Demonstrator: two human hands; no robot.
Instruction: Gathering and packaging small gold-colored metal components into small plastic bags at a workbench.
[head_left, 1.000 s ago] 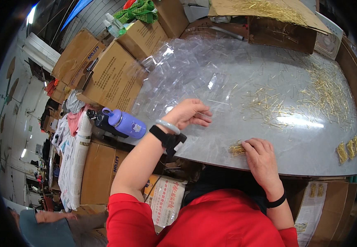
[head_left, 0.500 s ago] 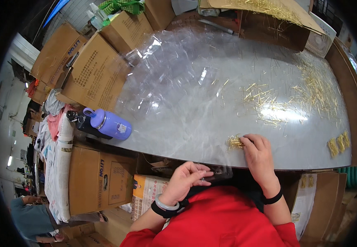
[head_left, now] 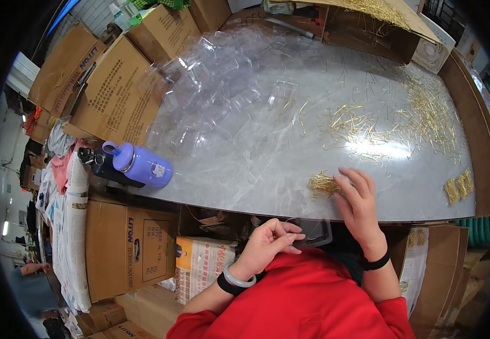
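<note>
My left hand (head_left: 272, 244) is closed in a pinch at the table's near edge, holding a clear plastic box (head_left: 319, 233) by its side. The box hangs in front of my red shirt, and its contents are hard to make out. My right hand (head_left: 359, 200) rests over the near edge of the table with fingers apart. Its thumb side is against or just beside a small heap of gold wire hooks (head_left: 322, 185). A looser scatter of gold hooks (head_left: 352, 127) lies farther back.
Clear plastic boxes (head_left: 211, 85) are piled at the back left. A purple bottle (head_left: 152, 166) stands at the left edge before cardboard cartons (head_left: 118, 90). Small hook bundles (head_left: 458, 186) lie at the right. A cardboard box (head_left: 369, 39) with gold hooks on top stands at the back.
My right hand's fingers have spread and lifted slightly off the heap, which looks more fanned out. The left hand still holds the plastic box, whose face now shows more. The whole view has shifted slightly.
</note>
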